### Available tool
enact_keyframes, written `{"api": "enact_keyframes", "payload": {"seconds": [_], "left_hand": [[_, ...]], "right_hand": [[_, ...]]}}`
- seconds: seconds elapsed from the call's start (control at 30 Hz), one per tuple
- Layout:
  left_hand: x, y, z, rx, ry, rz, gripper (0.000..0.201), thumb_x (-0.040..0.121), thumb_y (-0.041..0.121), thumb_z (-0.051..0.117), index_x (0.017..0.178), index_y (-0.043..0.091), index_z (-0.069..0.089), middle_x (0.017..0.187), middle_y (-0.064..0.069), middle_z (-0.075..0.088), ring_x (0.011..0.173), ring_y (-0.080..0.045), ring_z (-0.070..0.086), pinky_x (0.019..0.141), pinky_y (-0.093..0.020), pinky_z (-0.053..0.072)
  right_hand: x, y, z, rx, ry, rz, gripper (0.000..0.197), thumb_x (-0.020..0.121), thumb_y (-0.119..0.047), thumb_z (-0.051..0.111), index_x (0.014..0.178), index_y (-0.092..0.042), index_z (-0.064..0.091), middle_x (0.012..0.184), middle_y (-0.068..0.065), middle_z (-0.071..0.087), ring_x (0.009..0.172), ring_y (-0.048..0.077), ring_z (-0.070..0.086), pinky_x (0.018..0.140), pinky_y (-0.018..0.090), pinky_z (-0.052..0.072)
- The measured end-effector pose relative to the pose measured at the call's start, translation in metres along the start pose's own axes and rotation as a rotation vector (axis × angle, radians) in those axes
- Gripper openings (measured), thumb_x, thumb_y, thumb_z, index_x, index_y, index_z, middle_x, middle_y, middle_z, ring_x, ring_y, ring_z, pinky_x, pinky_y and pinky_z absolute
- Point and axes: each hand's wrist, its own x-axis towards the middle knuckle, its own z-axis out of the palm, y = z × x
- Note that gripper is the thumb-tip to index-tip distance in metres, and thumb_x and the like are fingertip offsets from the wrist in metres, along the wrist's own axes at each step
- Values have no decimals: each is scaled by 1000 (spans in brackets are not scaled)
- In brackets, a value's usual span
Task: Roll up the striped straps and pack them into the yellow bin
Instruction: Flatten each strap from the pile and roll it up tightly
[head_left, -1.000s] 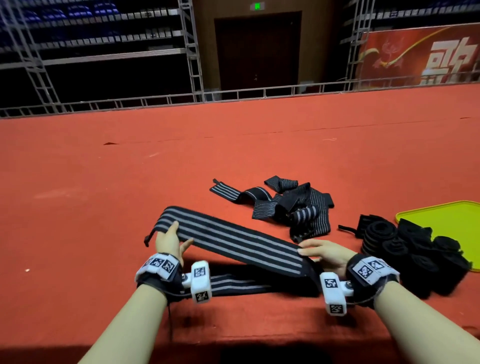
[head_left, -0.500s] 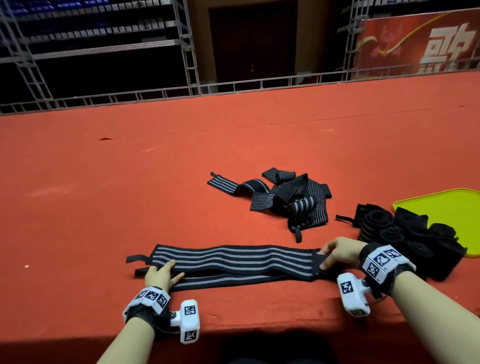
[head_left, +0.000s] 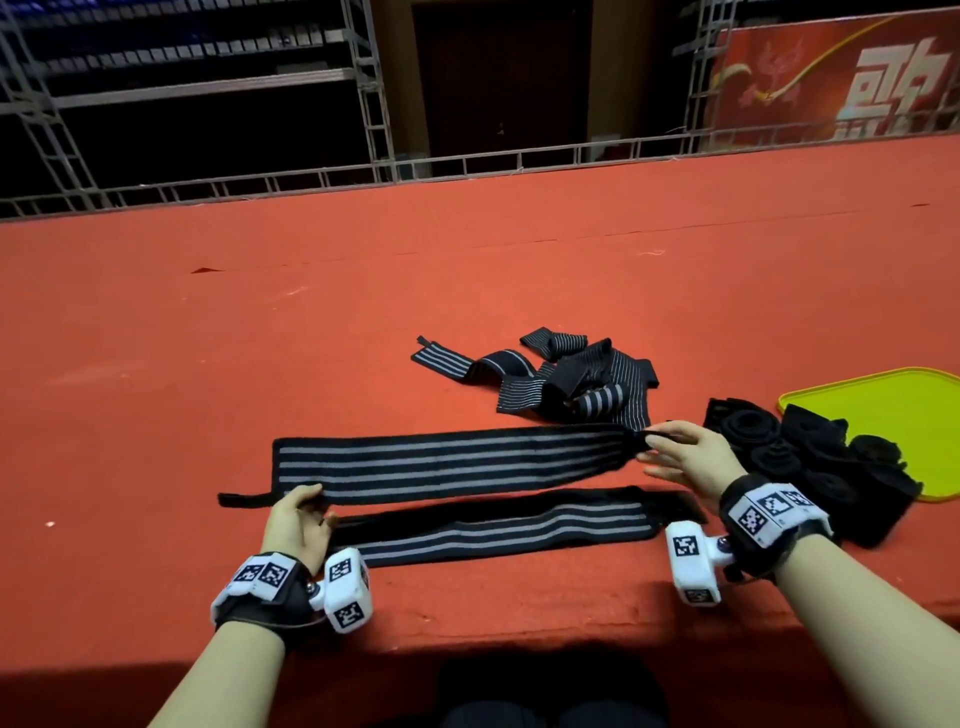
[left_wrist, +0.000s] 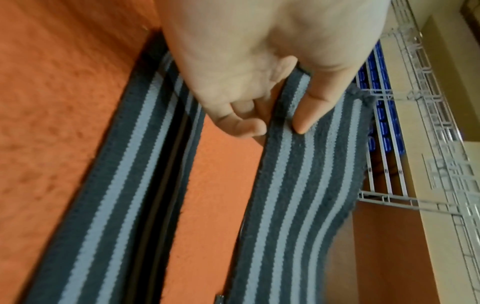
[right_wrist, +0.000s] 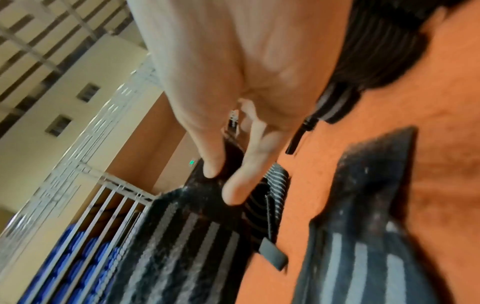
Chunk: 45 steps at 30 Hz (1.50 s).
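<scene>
Low in the middle of the head view, a striped strap (head_left: 447, 462) is stretched flat between both hands, running from lower left toward centre right. At its left end the left hand (head_left: 296, 519) pinches the near edge, thumb on top of the stripes and the other fingers curled underneath, as the left wrist view shows. At the right end the right hand (head_left: 685, 457) nips the plain black end between thumb and forefinger; its remaining fingers seem loosely spread, though the right wrist view is blurred. Just below it, a second striped strap (head_left: 498, 530) lies flat on the red carpet (head_left: 260, 338). Above, toward centre, sits a loose heap of straps (head_left: 566, 384). At the right edge, rolled straps (head_left: 810, 462) cluster against and partly over the yellow bin (head_left: 893, 400).
</scene>
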Motion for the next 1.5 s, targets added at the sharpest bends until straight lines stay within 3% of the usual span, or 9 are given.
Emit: {"api": "enact_keyframes", "payload": {"seconds": [0.23, 0.4, 0.53, 0.73, 0.83, 0.93, 1.17, 1.33, 1.5], "left_hand": [[6, -14, -14, -35, 38, -58, 22, 89, -1, 35, 71, 8, 45, 76, -8, 52, 73, -19, 51, 50, -21, 54], [13, -8, -14, -69, 94, -103, 40, 79, 49, 63, 78, 13, 47, 66, -3, 47, 65, -19, 46, 73, -33, 42], [13, -13, -14, 137, 54, -122, 3, 87, 7, 53, 86, 9, 51, 75, -6, 53, 67, -19, 52, 66, -34, 48], [15, -5, -23, 480, 87, -67, 17, 76, -16, 45, 86, -7, 55, 86, -24, 58, 74, -35, 58, 67, -38, 52], [17, -3, -28, 685, 72, -54, 23, 82, -10, 49, 103, -10, 58, 90, -24, 61, 77, -34, 60, 70, -38, 50], [13, -1, -28, 790, 75, -47, 12, 91, -2, 49, 94, 3, 60, 84, -17, 60, 72, -30, 58, 50, -35, 55], [19, 9, -14, 722, 94, 86, 6, 92, 7, 56, 95, 5, 60, 71, -9, 59, 43, -12, 57, 31, -12, 37], [21, 6, -17, 706, 96, 114, 8, 92, 9, 58, 87, 3, 57, 33, 4, 40, 22, -6, 31, 28, -9, 24], [20, -1, -31, 757, 105, 148, 8, 91, 8, 60, 91, 1, 57, 42, 0, 40, 23, -4, 30, 28, -9, 24]], "right_hand": [[4, 44, 6, 145, 151, 116, 12, 85, -3, 65, 75, -2, 59, 68, 10, 56, 65, 20, 53, 50, 17, 49], [9, 56, 1, -40, 166, 156, 29, 72, 18, 66, 84, -8, 58, 74, 14, 57, 59, 23, 52, 49, 25, 47], [13, 65, -1, -16, 170, 190, 37, 73, 18, 64, 102, -4, 58, 79, 16, 60, 65, 26, 57, 60, 31, 47], [14, 67, 0, -40, 136, 186, 21, 69, -1, 80, 85, -2, 67, 85, 19, 67, 79, 29, 63, 80, 38, 52], [12, 65, 1, -9, 123, 152, 14, 71, 1, 77, 79, -2, 67, 80, 17, 66, 74, 28, 61, 70, 31, 53], [7, 56, 0, 98, 123, 163, 15, 77, 8, 69, 82, -4, 63, 74, 13, 63, 65, 25, 58, 48, 18, 51], [20, 50, -14, 41, 186, 274, 14, 77, 5, 70, 89, 2, 63, 63, 14, 64, 48, 23, 63, 47, 29, 55], [17, 48, -13, 37, 227, 249, 24, 89, 2, 60, 72, -8, 47, 80, 12, 54, 71, 24, 58, 37, 29, 53], [15, 58, -12, -10, 253, 251, 25, 88, 5, 59, 71, -7, 46, 80, 13, 52, 70, 24, 56, 35, 30, 52]]}}
